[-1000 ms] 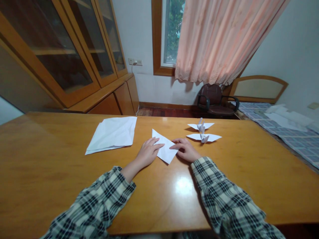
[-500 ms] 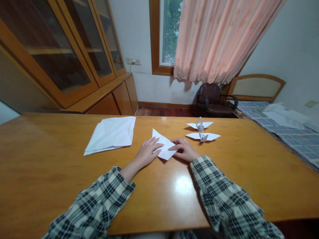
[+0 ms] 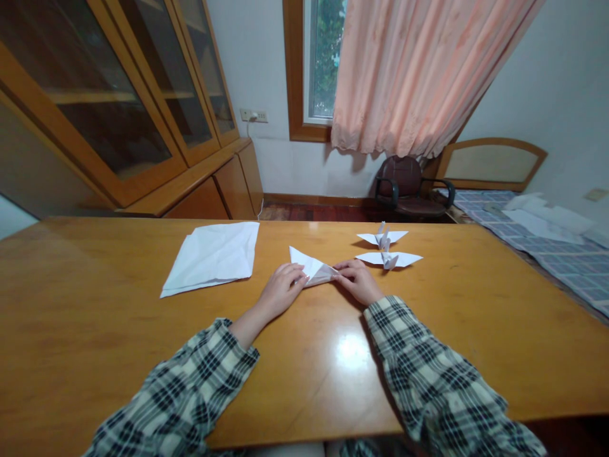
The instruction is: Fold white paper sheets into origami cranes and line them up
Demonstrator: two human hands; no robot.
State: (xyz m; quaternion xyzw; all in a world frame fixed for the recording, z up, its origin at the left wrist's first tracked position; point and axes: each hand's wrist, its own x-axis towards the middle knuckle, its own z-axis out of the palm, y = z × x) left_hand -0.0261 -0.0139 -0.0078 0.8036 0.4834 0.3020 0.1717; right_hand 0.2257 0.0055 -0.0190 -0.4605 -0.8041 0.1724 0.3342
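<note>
Paper (image 3: 308, 261) sits btwn L hand (image 3: 281, 289) & R hand (image 3: 360, 283), touching both.

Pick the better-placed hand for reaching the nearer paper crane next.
Right, likely: the right hand is close to the nearer paper crane; the left hand is across the folded paper from it.

It looked like a home bedroom, with a blue checked cloth-covered bed (image 3: 547, 255), a pale pink fabric curtain (image 3: 409, 76) and a glass-doored brown wooden cabinet (image 3: 147, 111).
</note>
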